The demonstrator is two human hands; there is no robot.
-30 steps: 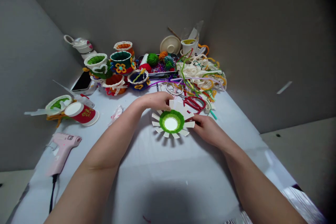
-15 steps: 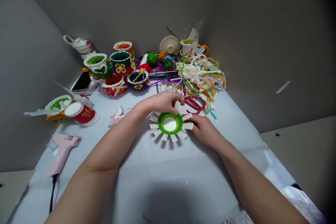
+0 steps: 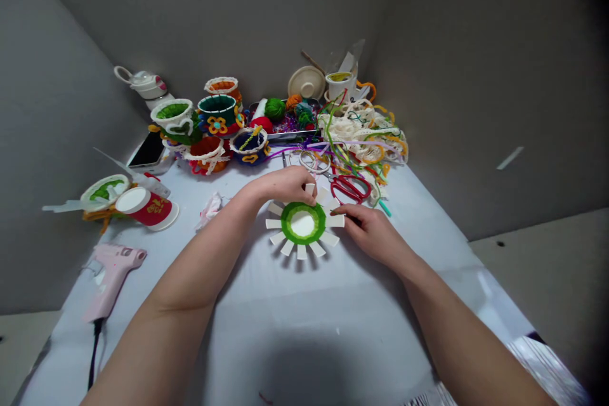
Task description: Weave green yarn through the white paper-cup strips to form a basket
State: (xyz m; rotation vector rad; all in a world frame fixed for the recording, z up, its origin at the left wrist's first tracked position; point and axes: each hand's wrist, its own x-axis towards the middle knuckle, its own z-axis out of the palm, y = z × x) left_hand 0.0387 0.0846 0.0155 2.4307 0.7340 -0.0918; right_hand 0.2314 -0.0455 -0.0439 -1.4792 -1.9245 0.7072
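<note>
A white paper cup (image 3: 302, 223), cut into strips that fan outward, has green yarn (image 3: 289, 236) woven in a ring around its round base, lighter near the middle and darker outside. At its upper edge, my left hand (image 3: 291, 184) is closed, with thumb and fingers pinching a strip. My right hand (image 3: 368, 228) is closed at the cup's right side. Its fingertips pinch what looks like the green yarn's end, close to the right-hand strips; the strand itself is mostly hidden. Just beyond both hands lie red-handled scissors (image 3: 351, 188).
Several yarn-covered cups (image 3: 219, 115) stand at the back left. A tray (image 3: 290, 135) of yarn balls and a heap of cords (image 3: 366, 130) are behind my hands. On the left are a pink glue gun (image 3: 111, 273), a red paper cup (image 3: 151, 208) and a phone (image 3: 147, 152).
The cup has turned slightly and shifted a little left. My left hand has moved left with it, while my right fingertips have come in over the right-hand strips.
</note>
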